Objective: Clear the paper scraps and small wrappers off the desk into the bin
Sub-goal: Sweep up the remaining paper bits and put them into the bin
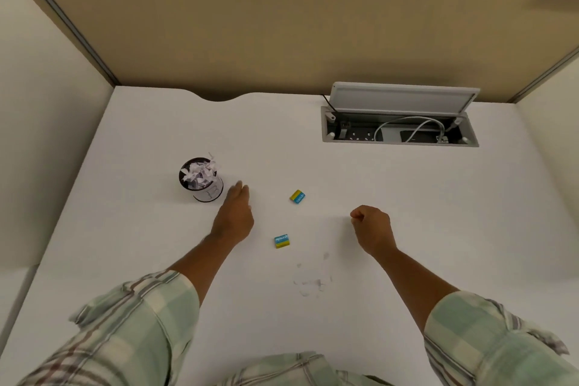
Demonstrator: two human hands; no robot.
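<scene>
The left hand (pixel 235 213) lies open beside the small dark paper-stuffed bin (pixel 201 180), seemingly just emptied. The right hand (pixel 372 227) is fisted, perhaps around scraps; two blue-yellow wrappers (pixel 297 196) remain mid-counter.

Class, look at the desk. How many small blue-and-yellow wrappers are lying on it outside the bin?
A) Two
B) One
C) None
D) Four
A: one wrapper lies farther back between the two hands, and a second wrapper lies nearer the person, both on the desk and not in the bin, which holds paper scraps.
</scene>
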